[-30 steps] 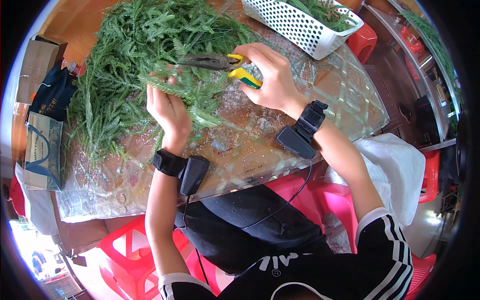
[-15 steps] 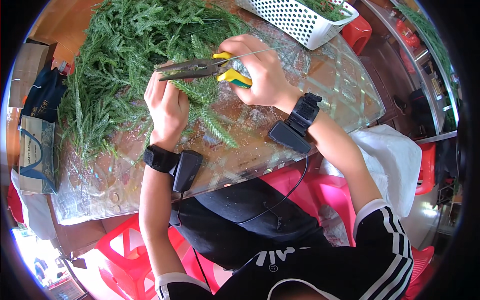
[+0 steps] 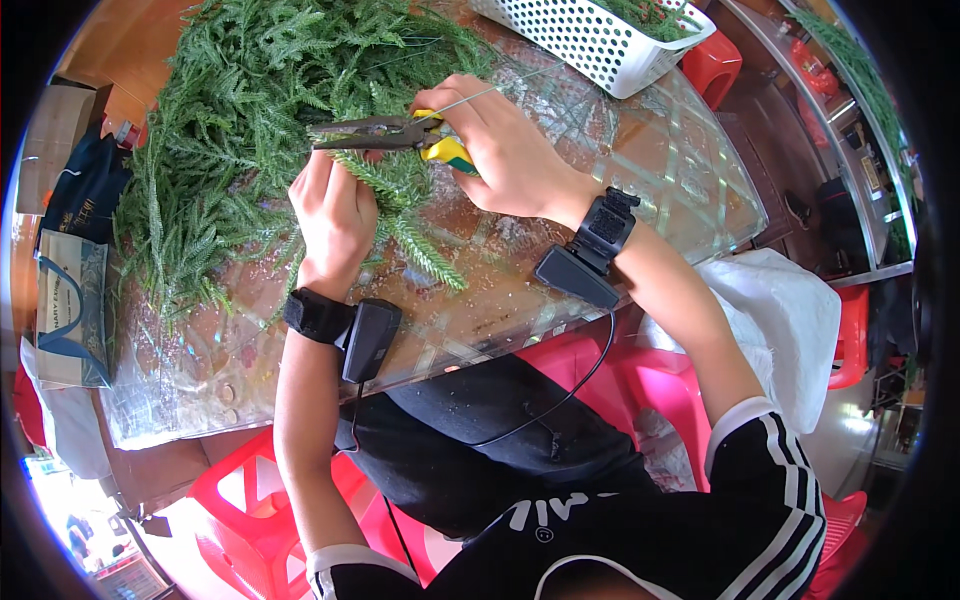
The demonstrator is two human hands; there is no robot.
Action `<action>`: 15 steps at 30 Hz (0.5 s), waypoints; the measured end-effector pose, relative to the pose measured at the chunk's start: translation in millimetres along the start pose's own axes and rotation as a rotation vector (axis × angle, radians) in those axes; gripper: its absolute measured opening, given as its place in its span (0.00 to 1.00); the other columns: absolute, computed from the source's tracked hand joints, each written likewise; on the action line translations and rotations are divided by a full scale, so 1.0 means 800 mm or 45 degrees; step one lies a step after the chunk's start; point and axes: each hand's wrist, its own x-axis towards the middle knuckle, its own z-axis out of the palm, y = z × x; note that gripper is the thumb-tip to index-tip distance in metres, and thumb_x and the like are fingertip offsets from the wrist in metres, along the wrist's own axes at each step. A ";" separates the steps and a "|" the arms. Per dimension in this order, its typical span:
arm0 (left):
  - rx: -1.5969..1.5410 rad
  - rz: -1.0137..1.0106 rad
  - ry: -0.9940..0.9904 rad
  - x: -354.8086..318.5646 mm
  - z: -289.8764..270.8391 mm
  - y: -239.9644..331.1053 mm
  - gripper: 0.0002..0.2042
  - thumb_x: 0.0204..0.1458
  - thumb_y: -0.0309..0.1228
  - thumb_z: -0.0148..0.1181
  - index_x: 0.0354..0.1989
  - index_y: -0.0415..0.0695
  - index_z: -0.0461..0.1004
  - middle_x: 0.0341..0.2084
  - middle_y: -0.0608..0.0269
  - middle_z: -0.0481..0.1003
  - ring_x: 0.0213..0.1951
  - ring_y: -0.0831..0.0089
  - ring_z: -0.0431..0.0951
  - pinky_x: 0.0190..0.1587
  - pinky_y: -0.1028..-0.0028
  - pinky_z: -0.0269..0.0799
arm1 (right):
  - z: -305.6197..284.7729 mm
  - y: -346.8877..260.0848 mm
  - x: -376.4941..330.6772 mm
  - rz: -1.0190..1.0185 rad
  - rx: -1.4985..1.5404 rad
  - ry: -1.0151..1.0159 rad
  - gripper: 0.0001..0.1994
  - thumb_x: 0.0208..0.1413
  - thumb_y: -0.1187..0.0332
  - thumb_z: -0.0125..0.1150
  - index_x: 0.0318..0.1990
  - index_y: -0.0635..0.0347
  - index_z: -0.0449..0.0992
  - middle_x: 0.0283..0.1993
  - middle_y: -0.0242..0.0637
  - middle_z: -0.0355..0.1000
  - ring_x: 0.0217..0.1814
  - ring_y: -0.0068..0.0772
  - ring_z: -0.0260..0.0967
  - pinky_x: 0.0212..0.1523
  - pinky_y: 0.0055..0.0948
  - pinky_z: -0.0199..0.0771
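Note:
My right hand point(image 3: 490, 145) grips long-nose pliers point(image 3: 375, 134) with yellow and green handles. Their jaws point left, above the fingers of my left hand point(image 3: 338, 205). Those fingers are closed around a green artificial pine sprig point(image 3: 425, 250), whose tip hangs toward the table's near side. A thin green wire point(image 3: 470, 99) runs from beside the pliers across my right hand to the upper right. Just beyond both hands lies a big heap of pine branches point(image 3: 250, 110). Exactly where the jaws meet the sprig is hard to make out.
The table point(image 3: 480, 310) has a clear plastic cover strewn with bits. At its far right stands a white perforated basket point(image 3: 590, 45) holding greenery. Paper bags point(image 3: 75, 310) stand off its left edge. Red stools point(image 3: 235, 510) and a white sack point(image 3: 770, 320) are close by.
The pliers and my right hand have shifted slightly left, and the handles look closer together. My left hand stays on the sprig, almost unmoved.

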 end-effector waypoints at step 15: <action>0.023 0.010 0.020 -0.003 0.003 0.005 0.15 0.27 0.13 0.46 0.28 0.39 0.69 0.33 0.54 0.72 0.25 0.61 0.72 0.25 0.67 0.66 | -0.001 -0.006 -0.002 0.050 0.064 -0.130 0.29 0.29 0.82 0.57 0.46 0.62 0.59 0.42 0.45 0.61 0.47 0.52 0.60 0.46 0.42 0.62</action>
